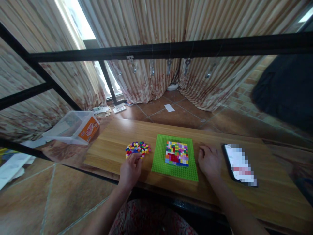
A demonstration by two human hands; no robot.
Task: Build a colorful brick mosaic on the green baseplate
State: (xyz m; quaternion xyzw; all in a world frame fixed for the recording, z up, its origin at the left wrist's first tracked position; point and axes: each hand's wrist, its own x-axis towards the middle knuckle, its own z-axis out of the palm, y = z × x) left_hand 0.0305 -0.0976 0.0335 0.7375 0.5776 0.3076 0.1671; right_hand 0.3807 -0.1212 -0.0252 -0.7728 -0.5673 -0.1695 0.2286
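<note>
– Step in hand, head view?
– Picking, I judge: left hand at near edge of loose brick pile, back upward, fingertips bunched; can't tell if anything's pinched. Next likely calls for a precise fingertip pinch
– Right hand?
– Curled on wooden tabletop, grip unclear, just beside green studded baseplate bearing multicoloured brick mosaic

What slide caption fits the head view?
Left hand at loose building bricks, right hand beside a green studded baseplate.
</note>
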